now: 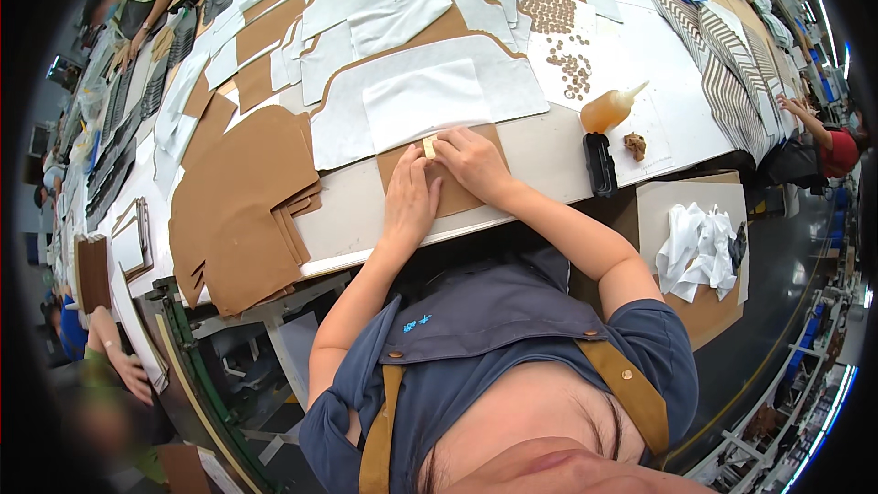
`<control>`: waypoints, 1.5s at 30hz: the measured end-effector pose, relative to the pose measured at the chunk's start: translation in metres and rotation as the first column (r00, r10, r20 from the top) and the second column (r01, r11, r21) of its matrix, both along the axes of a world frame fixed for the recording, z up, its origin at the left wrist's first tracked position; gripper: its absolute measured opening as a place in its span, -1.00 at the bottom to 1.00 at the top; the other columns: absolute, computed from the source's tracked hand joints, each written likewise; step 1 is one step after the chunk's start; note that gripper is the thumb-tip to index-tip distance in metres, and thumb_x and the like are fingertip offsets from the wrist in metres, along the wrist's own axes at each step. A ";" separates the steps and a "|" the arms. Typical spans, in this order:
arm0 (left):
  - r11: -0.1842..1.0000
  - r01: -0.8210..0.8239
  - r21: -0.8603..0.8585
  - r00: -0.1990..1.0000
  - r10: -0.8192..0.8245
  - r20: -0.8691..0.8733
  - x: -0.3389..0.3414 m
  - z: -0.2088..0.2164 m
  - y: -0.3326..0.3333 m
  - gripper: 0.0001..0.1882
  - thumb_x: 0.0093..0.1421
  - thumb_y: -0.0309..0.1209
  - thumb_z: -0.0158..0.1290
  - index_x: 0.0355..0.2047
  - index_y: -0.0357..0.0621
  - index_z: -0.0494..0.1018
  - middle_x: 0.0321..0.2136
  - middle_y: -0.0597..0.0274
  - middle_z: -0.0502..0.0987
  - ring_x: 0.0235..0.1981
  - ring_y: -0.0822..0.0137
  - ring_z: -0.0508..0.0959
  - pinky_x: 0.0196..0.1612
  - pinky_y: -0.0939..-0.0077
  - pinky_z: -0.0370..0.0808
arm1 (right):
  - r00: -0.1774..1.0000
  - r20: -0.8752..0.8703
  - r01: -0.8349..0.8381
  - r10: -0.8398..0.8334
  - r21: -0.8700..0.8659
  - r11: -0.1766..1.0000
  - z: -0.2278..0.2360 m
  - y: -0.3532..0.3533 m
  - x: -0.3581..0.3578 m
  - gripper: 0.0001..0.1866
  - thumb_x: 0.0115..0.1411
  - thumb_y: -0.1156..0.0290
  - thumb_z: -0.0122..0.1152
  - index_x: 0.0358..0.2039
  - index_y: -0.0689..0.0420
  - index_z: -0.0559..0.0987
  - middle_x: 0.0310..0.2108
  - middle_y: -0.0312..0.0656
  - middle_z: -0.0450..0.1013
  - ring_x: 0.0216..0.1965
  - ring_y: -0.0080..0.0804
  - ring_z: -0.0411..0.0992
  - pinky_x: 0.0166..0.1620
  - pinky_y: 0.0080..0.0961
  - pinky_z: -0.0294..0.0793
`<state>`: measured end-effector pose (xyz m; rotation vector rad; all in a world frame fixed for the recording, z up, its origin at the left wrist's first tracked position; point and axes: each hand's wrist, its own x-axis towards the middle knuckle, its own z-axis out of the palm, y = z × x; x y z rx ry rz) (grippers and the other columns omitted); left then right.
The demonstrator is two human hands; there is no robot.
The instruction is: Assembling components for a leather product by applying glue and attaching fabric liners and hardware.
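A small pale yellow block (pixel 429 147) sits at the top edge of a brown flat piece (pixel 460 200), where a white sheet (pixel 425 96) meets it. My right hand (pixel 472 165) is closed on the block, fingers bent around its right side. Just left of it, my left hand (pixel 411 203) rests on the brown piece, fingertips against or very near the block. Its fingers are stretched and the thumb stands apart. Both hands cover part of the brown piece. Beyond the white sheet lies a larger white panel (pixel 512 91) with a brown edge.
Stacked brown panels (pixel 247 210) lie left of my hands. To the right are an amber glue bottle (pixel 608 112), a black holder (pixel 599 165), a crumpled brown lump (pixel 635 145) and small round discs (pixel 549 11). A cardboard box (pixel 700 311) with white scraps (pixel 702 252) stands beside the table.
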<state>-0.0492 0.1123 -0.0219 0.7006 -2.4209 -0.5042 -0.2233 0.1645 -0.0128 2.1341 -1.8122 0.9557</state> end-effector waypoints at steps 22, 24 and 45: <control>0.997 0.028 -0.073 0.987 -0.016 0.162 -0.002 0.019 -0.012 -0.45 0.16 -0.37 0.22 0.16 -0.22 0.40 0.03 0.02 0.38 0.11 0.05 0.38 0.13 0.20 0.40 | 0.834 0.298 0.455 -0.465 0.106 0.884 0.006 0.082 -0.063 -0.83 0.35 0.44 0.15 -0.21 0.28 0.59 -0.19 -0.07 0.49 -0.10 -0.23 0.42 -0.02 -0.31 0.39; 0.991 0.021 -0.135 0.984 0.003 0.179 -0.004 0.014 -0.013 -0.47 0.18 -0.36 0.20 0.17 -0.17 0.41 0.02 0.02 0.38 0.10 0.04 0.38 0.12 0.19 0.41 | 0.816 0.299 0.501 -0.495 0.064 0.863 0.021 0.092 -0.057 -0.77 0.29 0.49 0.20 -0.06 0.25 0.61 -0.07 -0.05 0.45 0.03 -0.12 0.35 0.10 -0.30 0.33; 0.973 -0.020 -0.230 0.990 0.051 0.132 -0.008 0.004 -0.006 -0.51 0.20 -0.38 0.17 0.15 -0.10 0.44 0.04 0.05 0.39 0.08 0.05 0.41 0.13 0.22 0.42 | -0.887 -0.280 0.434 0.366 -0.239 0.869 0.056 0.120 -0.169 -0.08 0.43 0.06 0.00 0.44 0.21 -0.35 0.30 0.18 0.15 0.25 0.16 0.31 0.26 0.09 0.42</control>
